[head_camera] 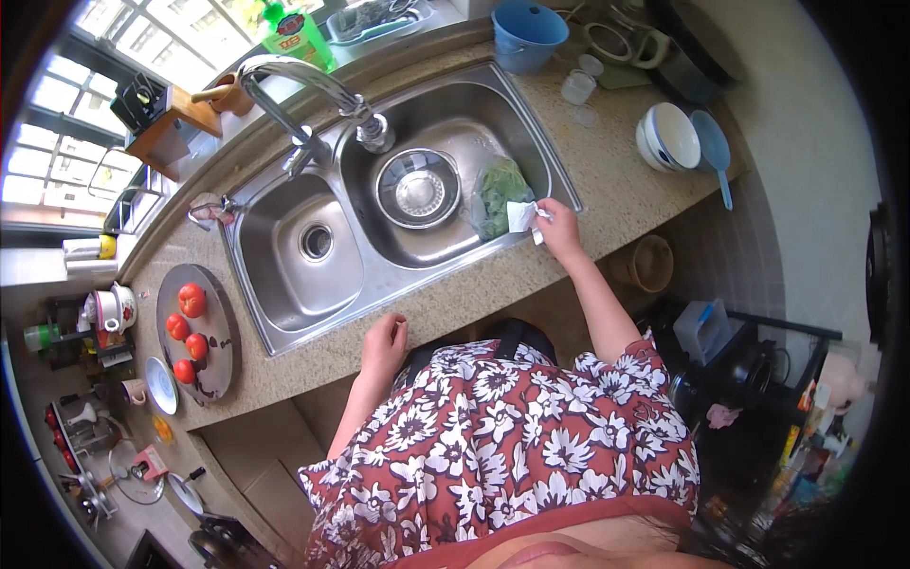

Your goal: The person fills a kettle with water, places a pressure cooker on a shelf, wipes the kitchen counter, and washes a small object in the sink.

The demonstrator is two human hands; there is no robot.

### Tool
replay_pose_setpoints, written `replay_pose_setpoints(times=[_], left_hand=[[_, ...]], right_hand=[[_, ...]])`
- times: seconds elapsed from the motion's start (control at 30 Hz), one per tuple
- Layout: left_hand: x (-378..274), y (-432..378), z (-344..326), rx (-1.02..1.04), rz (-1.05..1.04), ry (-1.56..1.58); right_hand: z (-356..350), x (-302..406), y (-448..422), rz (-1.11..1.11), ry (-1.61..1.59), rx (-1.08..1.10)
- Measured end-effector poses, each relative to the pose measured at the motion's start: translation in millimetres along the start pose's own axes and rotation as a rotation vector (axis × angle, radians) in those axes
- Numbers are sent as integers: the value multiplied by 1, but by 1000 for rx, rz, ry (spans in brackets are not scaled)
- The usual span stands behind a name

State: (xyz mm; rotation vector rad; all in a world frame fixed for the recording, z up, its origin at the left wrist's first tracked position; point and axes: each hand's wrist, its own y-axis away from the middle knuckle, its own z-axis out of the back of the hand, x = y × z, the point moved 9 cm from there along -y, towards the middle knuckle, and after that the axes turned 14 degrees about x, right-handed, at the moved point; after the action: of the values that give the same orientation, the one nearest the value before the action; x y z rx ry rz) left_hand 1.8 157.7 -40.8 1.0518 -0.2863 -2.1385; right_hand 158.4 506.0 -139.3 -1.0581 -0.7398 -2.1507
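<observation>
My right hand (559,229) is at the front right rim of the stainless steel double sink (455,262). Its fingers pinch a white slip (521,215), perhaps paper; whether that slip is attached to the bag cannot be told. Just beside it, a clear plastic bag of leafy greens (501,190) rests in the right basin against the wall. A round metal bowl (387,188) sits in the same basin, under the faucet (284,67). Loosely curled, my left hand (384,345) hovers by the counter's front edge, with nothing visible in it.
Several tomatoes (192,300) lie on a round cutting board (226,334) at the left, beside a plate (161,386). A blue bucket (522,35), small plastic cups (577,87), white bowls (667,139) and a blue ladle (709,139) stand at the right. Below the counter is a bin (650,263).
</observation>
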Motion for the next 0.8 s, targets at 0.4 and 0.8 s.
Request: replay_pose_setpoints(times=[0.4, 0.8], left_hand=[[-2, 7, 1, -44, -47, 215], [-39, -18, -14, 44, -138, 126]], right_hand=[[-63, 99, 4, -11, -1064, 621], [-25, 49, 47, -56, -1349, 421]])
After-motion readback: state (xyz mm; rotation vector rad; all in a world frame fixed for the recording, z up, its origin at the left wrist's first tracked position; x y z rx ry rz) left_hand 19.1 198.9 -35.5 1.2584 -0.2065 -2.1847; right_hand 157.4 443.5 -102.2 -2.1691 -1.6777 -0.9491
